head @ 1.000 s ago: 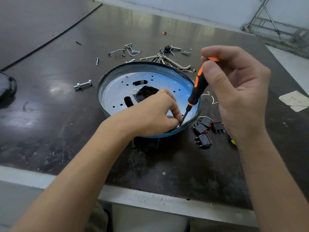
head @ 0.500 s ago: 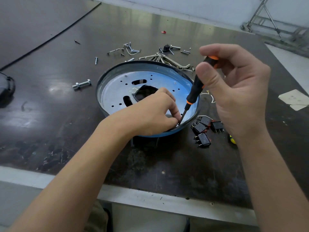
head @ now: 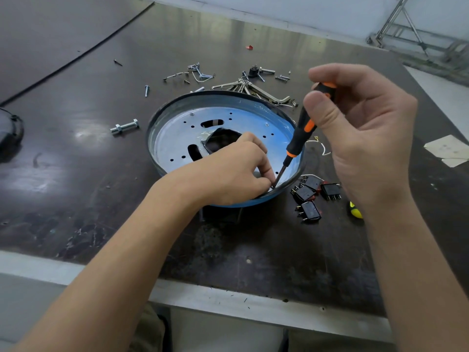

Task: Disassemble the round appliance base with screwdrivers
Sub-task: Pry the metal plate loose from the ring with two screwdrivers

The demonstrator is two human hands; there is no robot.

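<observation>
workshop: scuffed dark workbench (head: 76, 174), loose screws (head: 177, 76), hex keys (head: 253, 88).

Can't see tip of screwdriver (head: 300, 130) or any screw head: buried behind curled fingers of left hand (head: 228, 171), 5 o'clock on round base (head: 175, 138). Can't tell whether pinching shaft, screw or nothing. Also losing rim from 5 to 7 o'clock under same hand and wrist. Losing upper handle behind thumb of right hand (head: 368, 138). Seeing only a sliver of black part (head: 220, 214) under base at 6 o'clock. Missing most of yellow-tipped tool (head: 355, 212) behind right wrist, 4 o'clock. Can't sort loose hardware (head: 200, 72) at 12 o'clock: too small. Cropped by frame: dark round object (head: 9, 130) at 9 o'clock, paper scraps (head: 446, 148) at 3, metal frame (head: 411, 24) at 1.
</observation>
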